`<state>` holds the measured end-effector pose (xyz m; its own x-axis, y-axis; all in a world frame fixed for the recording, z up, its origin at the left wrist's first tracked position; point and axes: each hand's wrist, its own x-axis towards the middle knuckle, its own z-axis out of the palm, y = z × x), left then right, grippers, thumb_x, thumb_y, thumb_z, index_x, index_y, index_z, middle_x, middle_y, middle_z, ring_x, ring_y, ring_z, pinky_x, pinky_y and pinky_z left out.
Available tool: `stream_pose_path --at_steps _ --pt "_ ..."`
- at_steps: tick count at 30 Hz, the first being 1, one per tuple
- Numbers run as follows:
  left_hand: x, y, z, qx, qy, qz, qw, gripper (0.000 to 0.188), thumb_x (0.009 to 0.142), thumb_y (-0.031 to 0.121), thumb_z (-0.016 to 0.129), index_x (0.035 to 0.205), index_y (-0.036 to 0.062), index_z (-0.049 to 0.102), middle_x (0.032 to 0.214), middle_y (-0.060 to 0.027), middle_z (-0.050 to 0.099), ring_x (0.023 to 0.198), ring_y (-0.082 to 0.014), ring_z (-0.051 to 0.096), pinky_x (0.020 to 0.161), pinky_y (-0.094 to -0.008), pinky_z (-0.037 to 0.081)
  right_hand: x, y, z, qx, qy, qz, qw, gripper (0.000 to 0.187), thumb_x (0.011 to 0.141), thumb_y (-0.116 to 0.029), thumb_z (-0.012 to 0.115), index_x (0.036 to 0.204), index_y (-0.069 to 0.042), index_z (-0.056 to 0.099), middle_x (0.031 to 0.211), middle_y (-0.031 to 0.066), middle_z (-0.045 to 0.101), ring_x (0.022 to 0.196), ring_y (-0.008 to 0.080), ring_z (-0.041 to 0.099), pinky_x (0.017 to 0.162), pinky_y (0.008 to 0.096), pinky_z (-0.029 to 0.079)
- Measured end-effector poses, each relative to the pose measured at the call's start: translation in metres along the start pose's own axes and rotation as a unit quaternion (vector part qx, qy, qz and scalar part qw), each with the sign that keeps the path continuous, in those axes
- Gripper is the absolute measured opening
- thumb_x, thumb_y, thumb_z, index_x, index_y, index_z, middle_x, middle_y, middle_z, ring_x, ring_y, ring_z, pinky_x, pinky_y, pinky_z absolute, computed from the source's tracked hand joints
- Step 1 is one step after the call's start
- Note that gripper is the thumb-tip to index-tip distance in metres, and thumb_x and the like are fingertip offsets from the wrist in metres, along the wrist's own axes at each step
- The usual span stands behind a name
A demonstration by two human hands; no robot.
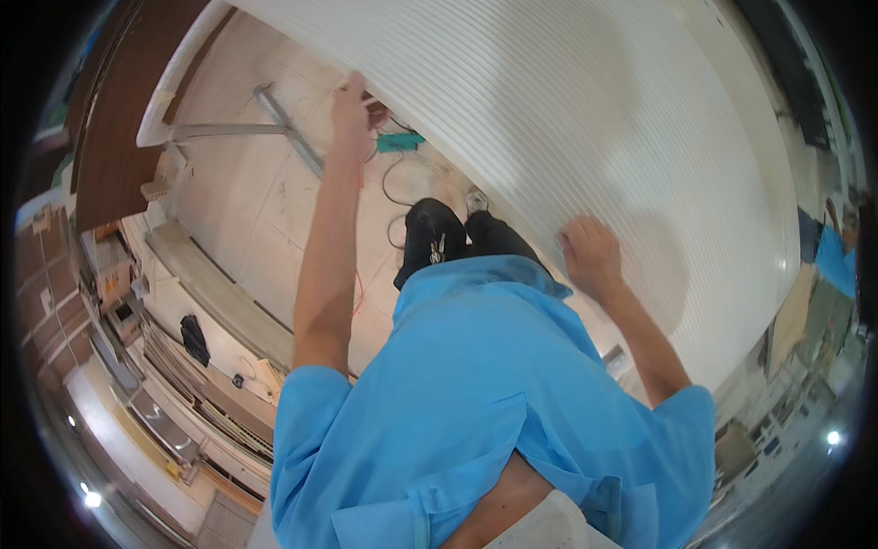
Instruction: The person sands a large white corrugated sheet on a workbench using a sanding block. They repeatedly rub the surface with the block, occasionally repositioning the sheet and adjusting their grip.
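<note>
A large white ribbed panel [439, 73] slants across the upper right of the view. At its near edge, my left hand [352, 114] is closed, its curled fingers partly in shade beneath the edge. Further right along that same edge lies my right hand [590, 254]. It rests on the panel with bent fingers, and the fingertips meet the edge. Whatever sits under those fingertips is too small to make out.
Below the panel, a grey metal leg [291, 128] and a green object [400, 142] with dark cables are on the pale floor. A brown board [128, 110] stands at the left. Stacked boards [206, 393] lie at the lower left. My dark shoes [430, 229] are close to the cables.
</note>
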<state>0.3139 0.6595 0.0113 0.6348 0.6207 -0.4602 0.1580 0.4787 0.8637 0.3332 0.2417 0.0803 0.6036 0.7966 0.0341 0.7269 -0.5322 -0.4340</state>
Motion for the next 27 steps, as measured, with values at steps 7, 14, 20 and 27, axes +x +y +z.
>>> stream_pose_path --at_steps 7,14,20,27 --pt "0.001 -0.017 -0.008 -0.053 0.011 -0.017 0.998 0.044 0.108 0.045 0.054 0.128 0.0055 0.051 0.1 -0.0039 0.062 0.083 -0.0164 0.066 0.08 -0.0352 0.062 0.133 -0.043 0.048 -0.066 0.086 -0.098 0.989 0.009 0.081 -0.005 0.065 0.086 -0.007 0.057 0.085 0.0116 0.059 0.08 0.0324 0.062 0.067 0.0445 0.051" --pt "-0.023 -0.047 -0.048 -0.199 -0.075 -0.051 0.976 0.055 0.11 0.051 0.046 0.143 0.0072 0.046 0.119 -0.0106 0.068 0.098 -0.0198 0.071 0.085 -0.0342 0.056 0.416 -0.12 0.133 -0.062 0.153 -0.162 0.973 0.003 0.088 -0.005 0.06 0.09 -0.007 0.058 0.084 0.0165 0.065 0.082 0.0388 0.067 0.069 0.0495 0.054" --pt "-0.043 -0.078 -0.129 -0.103 0.086 -0.132 0.982 0.045 0.111 0.045 0.046 0.138 0.0088 0.053 0.12 -0.0097 0.069 0.103 -0.0196 0.07 0.091 -0.034 0.053 0.673 -0.208 0.187 -0.084 0.111 -0.171 0.975 0.016 0.087 -0.01 0.059 0.102 -0.006 0.064 0.102 0.017 0.071 0.1 0.037 0.07 0.084 0.0504 0.057" --pt "-0.04 -0.09 -0.174 -0.047 0.194 -0.078 0.977 0.046 0.11 0.044 0.049 0.133 0.0047 0.055 0.122 -0.012 0.068 0.102 -0.0191 0.07 0.09 -0.0336 0.053 0.707 -0.216 0.204 -0.129 0.198 -0.239 0.942 0.012 0.091 -0.007 0.054 0.1 -0.004 0.062 0.093 0.0178 0.07 0.086 0.0363 0.072 0.074 0.046 0.06"
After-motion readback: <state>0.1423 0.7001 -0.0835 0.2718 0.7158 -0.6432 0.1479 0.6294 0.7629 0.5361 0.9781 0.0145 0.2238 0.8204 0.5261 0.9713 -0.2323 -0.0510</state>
